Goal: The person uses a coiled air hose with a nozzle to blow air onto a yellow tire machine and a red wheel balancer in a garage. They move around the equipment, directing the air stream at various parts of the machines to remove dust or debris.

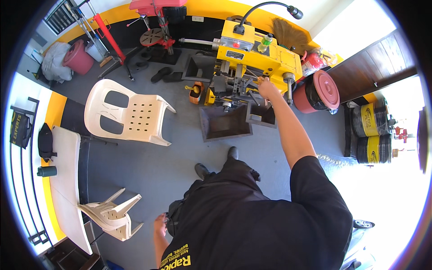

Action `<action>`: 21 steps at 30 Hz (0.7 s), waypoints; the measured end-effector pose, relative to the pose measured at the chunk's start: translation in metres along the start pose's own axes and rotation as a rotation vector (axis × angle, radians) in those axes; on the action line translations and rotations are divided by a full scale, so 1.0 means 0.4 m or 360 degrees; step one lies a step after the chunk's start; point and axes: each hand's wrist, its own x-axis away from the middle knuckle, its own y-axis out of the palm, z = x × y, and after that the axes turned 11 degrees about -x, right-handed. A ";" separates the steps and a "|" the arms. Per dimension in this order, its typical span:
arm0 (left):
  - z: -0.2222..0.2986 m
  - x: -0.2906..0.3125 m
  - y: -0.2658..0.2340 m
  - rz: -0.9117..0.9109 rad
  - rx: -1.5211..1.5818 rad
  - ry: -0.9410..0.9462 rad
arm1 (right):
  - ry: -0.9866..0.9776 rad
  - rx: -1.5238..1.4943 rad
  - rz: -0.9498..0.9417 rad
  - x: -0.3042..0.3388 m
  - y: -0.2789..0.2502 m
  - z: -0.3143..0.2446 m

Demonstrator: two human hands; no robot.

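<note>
My right arm stretches forward to a yellow brake lathe-like machine [281, 60]. My right hand [268, 88] is at its front, fingers closed by the metal slide and levers [238, 85]; whatever they grip is too small to make out. A green-capped bottle [265, 42] stands on top of the machine, near a bent black lamp [294, 12]. Dark metal trays [225, 130] sit below the slide. Down at my side hangs my left hand [160, 223], loosely open beside a dark bag [175, 215], with nothing visible in it.
A cream plastic chair [139, 112] is at the left, with stacked chairs [110, 216] nearer by a white table [65, 180]. An orange container [195, 92] sits left of the machine. A red lidded bin [325, 90] stands right, before drums [372, 119]. Shoes [162, 74] lie behind.
</note>
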 end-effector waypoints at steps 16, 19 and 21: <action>0.118 0.020 0.048 -0.0002 -0.0023 -0.0054 | 0.0202 -0.0065 -0.0340 -0.037 0.025 -0.275; 0.191 0.075 0.084 0.0079 -0.0153 -0.0022 | 0.0186 -0.0126 -0.0309 -0.053 0.031 -0.275; 0.182 0.062 0.081 0.0067 -0.0253 0.0057 | 0.0199 -0.0105 -0.0331 -0.065 0.027 -0.257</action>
